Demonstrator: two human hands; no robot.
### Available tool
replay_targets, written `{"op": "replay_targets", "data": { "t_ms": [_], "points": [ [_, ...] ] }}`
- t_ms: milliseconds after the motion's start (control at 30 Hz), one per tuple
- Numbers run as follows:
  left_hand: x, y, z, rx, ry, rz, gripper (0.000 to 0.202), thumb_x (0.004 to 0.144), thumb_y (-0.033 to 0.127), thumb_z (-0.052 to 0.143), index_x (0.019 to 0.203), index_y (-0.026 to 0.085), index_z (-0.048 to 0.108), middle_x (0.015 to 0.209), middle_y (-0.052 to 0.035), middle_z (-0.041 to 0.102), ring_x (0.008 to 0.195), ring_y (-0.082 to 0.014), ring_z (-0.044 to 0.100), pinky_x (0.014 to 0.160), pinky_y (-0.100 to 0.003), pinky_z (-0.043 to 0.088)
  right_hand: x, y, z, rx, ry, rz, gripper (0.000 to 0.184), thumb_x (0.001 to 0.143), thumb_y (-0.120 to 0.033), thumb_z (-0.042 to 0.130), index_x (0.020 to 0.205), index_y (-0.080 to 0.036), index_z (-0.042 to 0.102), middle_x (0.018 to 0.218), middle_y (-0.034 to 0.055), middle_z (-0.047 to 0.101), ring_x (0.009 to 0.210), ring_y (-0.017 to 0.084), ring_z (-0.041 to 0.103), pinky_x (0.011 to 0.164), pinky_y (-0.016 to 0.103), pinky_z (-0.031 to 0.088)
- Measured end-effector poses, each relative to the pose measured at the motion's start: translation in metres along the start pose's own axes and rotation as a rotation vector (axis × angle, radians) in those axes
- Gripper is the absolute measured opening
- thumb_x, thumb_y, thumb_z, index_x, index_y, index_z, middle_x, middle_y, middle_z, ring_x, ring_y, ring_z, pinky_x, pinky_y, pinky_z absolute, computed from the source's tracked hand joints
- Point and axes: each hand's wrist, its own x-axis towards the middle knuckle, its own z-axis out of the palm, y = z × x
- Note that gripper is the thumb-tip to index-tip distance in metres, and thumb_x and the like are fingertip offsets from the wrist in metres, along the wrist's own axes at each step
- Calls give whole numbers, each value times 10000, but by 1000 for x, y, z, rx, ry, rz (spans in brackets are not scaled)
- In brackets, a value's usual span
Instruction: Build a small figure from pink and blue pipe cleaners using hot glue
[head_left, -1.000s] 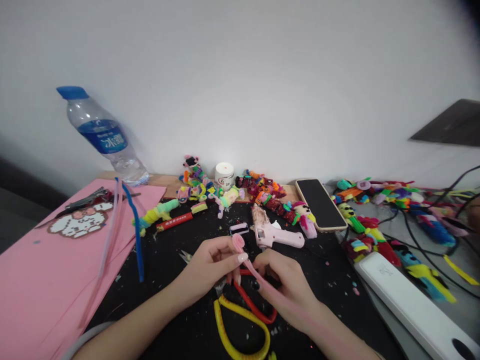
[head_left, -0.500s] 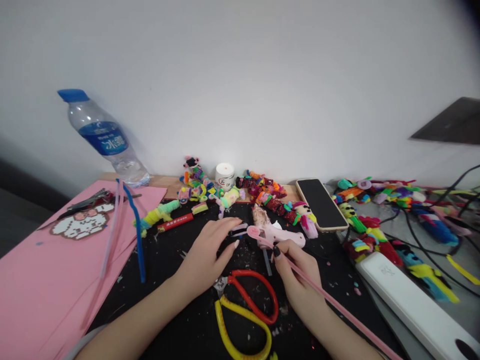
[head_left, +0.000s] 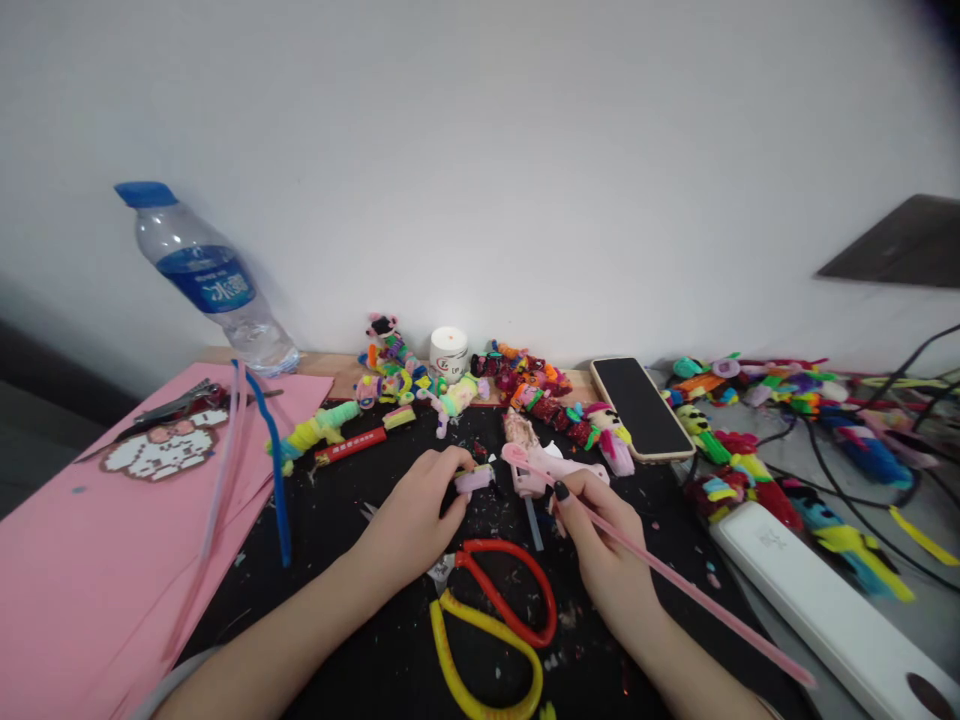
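My left hand (head_left: 424, 515) is closed on a small lavender and black fuzzy piece (head_left: 474, 480), probably pipe cleaner, held above the black mat. My right hand (head_left: 604, 540) pinches a long pink pipe cleaner (head_left: 690, 590). Its far end is coiled into a flat round, and the tail runs back over my right forearm. Just beyond my right hand lies a pink glue gun (head_left: 566, 470), a clear stick near it, partly hidden by the fingers. Scissors (head_left: 551, 600) with one red and one yellow handle rest between my forearms, their blades partly under my left hand.
Colourful pipe-cleaner figures (head_left: 390, 365) line the back, beside a white paper roll (head_left: 449, 352). A phone (head_left: 641, 410) and a white device (head_left: 832, 610) lie right, among cables. Left are pink sheets (head_left: 97, 560), a blue pipe cleaner (head_left: 279, 480) and a leaning water bottle (head_left: 206, 275).
My left hand has drawn slightly back and turned the small piece, so its lavender side shows. The pink pipe cleaner's coiled end has shifted a little up and right; its tail has swung right.
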Motion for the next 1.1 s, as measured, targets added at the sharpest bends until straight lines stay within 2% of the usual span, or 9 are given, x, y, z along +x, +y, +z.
{"op": "replay_targets", "data": {
  "t_ms": [167,300,467,767,867,967,1033,1100],
  "points": [
    [0,3,-3,-236,47,-92,125,777,146,533,873,211,488,907,-9,641,816,-157,590,739,-282,453,-1,2,0,116,-63,-14,315,913,-318,421,634,-181,476,544,-39,412,504,101,380,473,221,297],
    [-2,5,-2,-398,21,-116,157,744,138,581,851,201,485,883,-6,655,805,-147,606,741,-267,466,-4,0,2,131,-161,-33,283,909,-303,429,663,-179,491,575,-35,435,522,101,393,488,219,306],
    [-4,6,-1,-414,-5,-115,164,731,118,580,834,199,483,826,12,641,751,-131,589,703,-252,457,-3,-3,3,103,-203,-31,256,883,-245,425,638,-181,463,573,-39,410,525,98,371,492,220,294],
    [-5,8,0,-465,4,-119,150,755,136,576,838,197,467,854,2,611,794,-139,599,718,-260,472,-3,-3,3,30,-247,-58,230,865,-215,422,642,-179,464,569,-39,404,521,98,365,500,230,282],
    [-7,6,1,-480,9,-104,193,774,140,571,909,205,449,891,-7,629,811,-142,608,732,-268,479,-2,-4,3,3,-254,-87,224,857,-204,426,639,-176,470,571,-37,407,521,98,369,503,230,280],
    [-10,2,3,-470,30,-45,359,806,139,550,1119,229,397,977,-20,630,851,-142,613,775,-287,488,-2,-3,3,-10,-250,-116,217,848,-190,432,634,-176,462,564,-42,402,514,93,366,497,224,275],
    [-12,-1,4,-416,0,11,445,833,145,522,1234,254,360,1033,-29,621,870,-142,608,806,-301,486,-2,-3,2,-15,-247,-127,213,846,-182,431,635,-177,459,566,-42,404,515,91,368,498,221,278],
    [-12,-2,4,-337,-51,53,435,857,161,495,1262,274,387,1074,-35,612,891,-148,600,832,-313,478,-1,-3,2,-24,-249,-127,214,847,-176,431,634,-176,459,568,-42,407,520,91,374,502,219,282]
  ]
}}
